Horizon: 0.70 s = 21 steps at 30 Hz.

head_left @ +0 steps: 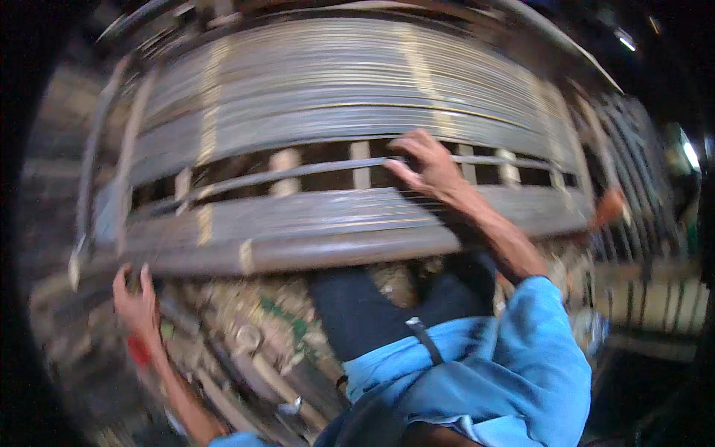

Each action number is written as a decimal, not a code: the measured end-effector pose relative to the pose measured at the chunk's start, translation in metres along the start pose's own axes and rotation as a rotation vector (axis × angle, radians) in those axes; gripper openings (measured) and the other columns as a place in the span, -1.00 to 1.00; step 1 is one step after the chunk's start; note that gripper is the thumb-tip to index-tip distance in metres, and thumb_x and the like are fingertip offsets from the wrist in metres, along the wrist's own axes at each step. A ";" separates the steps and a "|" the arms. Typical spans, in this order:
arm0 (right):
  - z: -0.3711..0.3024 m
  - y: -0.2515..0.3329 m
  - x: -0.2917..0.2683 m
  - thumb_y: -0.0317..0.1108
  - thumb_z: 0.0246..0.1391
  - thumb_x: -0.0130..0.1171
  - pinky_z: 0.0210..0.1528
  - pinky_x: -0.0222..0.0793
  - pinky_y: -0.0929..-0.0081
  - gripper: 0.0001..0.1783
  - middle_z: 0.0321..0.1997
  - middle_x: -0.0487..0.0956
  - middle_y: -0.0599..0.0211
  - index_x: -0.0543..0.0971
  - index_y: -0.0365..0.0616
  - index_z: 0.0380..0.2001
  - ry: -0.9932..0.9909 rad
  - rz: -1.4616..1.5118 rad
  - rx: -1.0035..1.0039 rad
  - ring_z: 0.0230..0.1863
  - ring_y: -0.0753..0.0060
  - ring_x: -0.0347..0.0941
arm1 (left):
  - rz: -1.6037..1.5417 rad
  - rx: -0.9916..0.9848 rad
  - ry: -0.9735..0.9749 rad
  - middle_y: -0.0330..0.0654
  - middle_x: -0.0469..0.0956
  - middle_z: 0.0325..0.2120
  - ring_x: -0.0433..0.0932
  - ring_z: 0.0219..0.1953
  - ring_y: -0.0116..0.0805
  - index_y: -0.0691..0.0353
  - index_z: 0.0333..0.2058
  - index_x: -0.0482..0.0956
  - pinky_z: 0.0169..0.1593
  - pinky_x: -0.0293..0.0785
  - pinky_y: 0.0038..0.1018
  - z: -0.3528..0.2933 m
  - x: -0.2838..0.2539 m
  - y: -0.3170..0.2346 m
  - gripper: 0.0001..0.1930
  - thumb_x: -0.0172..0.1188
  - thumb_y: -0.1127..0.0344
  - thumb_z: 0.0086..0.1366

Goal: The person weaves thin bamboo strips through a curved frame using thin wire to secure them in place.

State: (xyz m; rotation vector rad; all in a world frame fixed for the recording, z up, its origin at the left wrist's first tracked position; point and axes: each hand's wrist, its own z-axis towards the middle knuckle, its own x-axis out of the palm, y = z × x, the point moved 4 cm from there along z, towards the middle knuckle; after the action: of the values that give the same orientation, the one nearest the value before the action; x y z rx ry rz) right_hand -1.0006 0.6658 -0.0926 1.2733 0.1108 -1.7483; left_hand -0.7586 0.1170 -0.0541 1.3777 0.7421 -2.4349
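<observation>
Before me stands a low bench or bed with a slatted top (pixel 320 89), its dark strips bound by pale lashing bands. A long gap crosses the top, and a single loose strip (pixel 328 165) runs along it. My right hand (pixel 428 164) is over this gap, thumb below the strip and curled fingers above, closed around it. At the front left corner, my left hand (pixel 139 302) is held with thumb and fingers apart and nothing between them. It is just below the thick round front rail (pixel 335 252). Motion blurs both hands a little.
Short pale crosspieces (pixel 360 165) show inside the gap. An upright pole (pixel 97 164) stands at the left end. Wood pieces (pixel 275 380) and litter cover the ground by my legs. Dark slatted material (pixel 633 164) leans at the right, near a reddish blurred shape (pixel 609 207).
</observation>
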 end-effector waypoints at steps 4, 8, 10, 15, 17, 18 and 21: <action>-0.050 -0.077 -0.066 0.00 0.08 0.39 -0.08 0.46 0.19 -0.56 -0.21 0.59 0.10 0.64 -0.22 -0.27 0.002 -0.225 0.189 -0.16 0.05 0.52 | -0.326 0.484 0.074 0.03 0.59 -0.08 0.55 -0.02 0.07 0.33 -0.02 0.56 0.11 0.45 -0.17 -0.016 0.074 -0.113 -0.63 0.39 0.39 0.21; -0.113 -0.138 -0.126 0.22 0.04 0.30 -0.05 0.41 0.16 -0.41 -0.24 0.60 0.07 0.67 -0.18 -0.30 -0.048 -0.423 0.343 -0.14 0.04 0.50 | -0.440 0.683 0.278 0.07 0.50 0.04 0.43 0.15 0.12 0.31 0.07 0.52 0.29 0.28 -0.15 -0.038 0.132 -0.238 -0.53 0.38 0.40 0.17; -0.134 -0.150 -0.142 0.32 0.06 0.23 0.02 0.37 0.19 -0.34 -0.21 0.62 0.13 0.69 -0.15 -0.30 -0.016 -0.516 0.396 -0.05 0.10 0.48 | -0.415 0.705 0.342 0.07 0.44 0.02 0.40 0.11 0.10 0.28 0.07 0.51 0.22 0.30 -0.12 -0.045 0.145 -0.274 -0.49 0.42 0.25 0.19; -0.130 -0.145 -0.130 0.46 0.03 0.14 0.01 0.37 0.15 -0.21 -0.34 0.55 0.17 0.65 -0.20 -0.43 0.087 -0.552 0.256 -0.11 0.07 0.47 | -0.374 0.725 0.392 0.05 0.41 -0.14 0.40 -0.03 0.07 0.34 -0.06 0.50 0.05 0.33 -0.13 -0.032 0.168 -0.278 -0.59 0.36 0.17 0.27; -0.135 -0.147 -0.132 0.46 0.03 0.14 -0.06 0.40 0.14 -0.21 -0.38 0.54 0.16 0.62 -0.21 -0.49 0.127 -0.520 0.258 -0.17 0.04 0.48 | -0.313 0.759 0.422 0.06 0.35 -0.24 0.36 -0.13 0.08 0.37 -0.18 0.44 -0.03 0.30 -0.12 -0.028 0.180 -0.273 -0.69 0.25 0.20 0.35; -0.139 -0.148 -0.132 0.46 0.03 0.14 -0.12 0.43 0.13 -0.20 -0.43 0.53 0.14 0.59 -0.22 -0.56 0.172 -0.490 0.252 -0.23 0.02 0.50 | -0.313 0.764 0.425 0.06 0.35 -0.24 0.36 -0.13 0.08 0.37 -0.18 0.44 -0.03 0.30 -0.12 -0.025 0.182 -0.269 -0.69 0.25 0.20 0.35; -0.142 -0.131 -0.121 0.39 0.04 0.21 -0.27 0.44 0.07 -0.27 -0.45 0.53 0.08 0.55 -0.19 -0.58 0.176 -0.378 0.319 -0.31 -0.02 0.52 | -0.224 0.862 0.321 0.09 0.30 -0.29 0.34 -0.17 0.15 0.39 -0.23 0.44 -0.10 0.28 -0.10 -0.015 0.178 -0.247 -0.74 0.19 0.26 0.37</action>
State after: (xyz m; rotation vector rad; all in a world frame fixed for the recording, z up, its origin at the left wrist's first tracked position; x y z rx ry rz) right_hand -0.9928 0.8924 -0.1176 1.7278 0.1895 -2.0267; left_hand -0.9515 0.3388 -0.1359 2.0993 -0.1824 -2.8899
